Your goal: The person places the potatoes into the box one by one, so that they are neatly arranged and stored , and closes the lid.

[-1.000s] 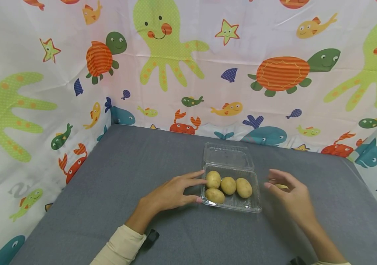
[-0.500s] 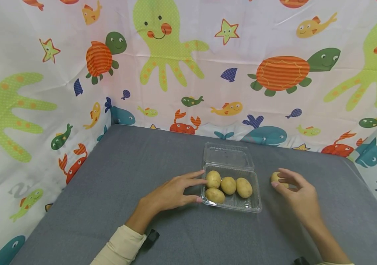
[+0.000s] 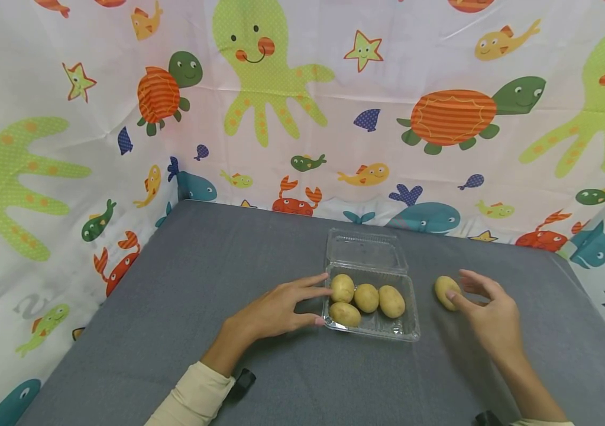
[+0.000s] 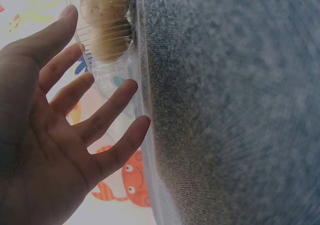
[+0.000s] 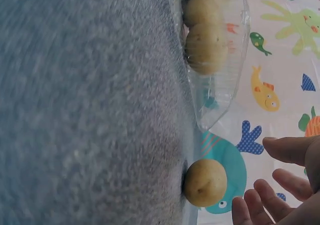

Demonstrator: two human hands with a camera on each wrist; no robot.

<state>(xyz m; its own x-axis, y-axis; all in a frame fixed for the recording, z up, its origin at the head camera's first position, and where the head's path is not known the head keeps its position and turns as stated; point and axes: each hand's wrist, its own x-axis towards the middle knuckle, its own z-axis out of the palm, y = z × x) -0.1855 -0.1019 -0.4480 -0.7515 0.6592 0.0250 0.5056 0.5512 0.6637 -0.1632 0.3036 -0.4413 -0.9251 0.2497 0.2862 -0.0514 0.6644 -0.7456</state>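
A clear plastic clamshell box [image 3: 371, 332] lies with its lid [image 3: 366, 248] folded back, several potatoes [image 3: 367, 299] inside its base. My left hand [image 3: 281, 307] touches the left side of the box with spread, fairly straight fingers; the left wrist view shows this hand [image 4: 75, 120] beside the clear wall. A single potato [image 3: 446, 292] rests on the cloth to the right of the box. Just right of that potato is my right hand [image 3: 491, 316], fingers loosely bent. In the right wrist view a gap separates the hand [image 5: 285, 190] from the lone potato [image 5: 205, 183].
A grey cloth [image 3: 217, 254] covers the table. Behind and beside it hangs a white curtain [image 3: 329, 142] printed with sea animals. A black strap device [image 3: 242, 383] sits at the left wrist.
My right hand has let go of the potato, leaving it on the cloth, and has drawn back to the right. The left hand and the box have stayed put.
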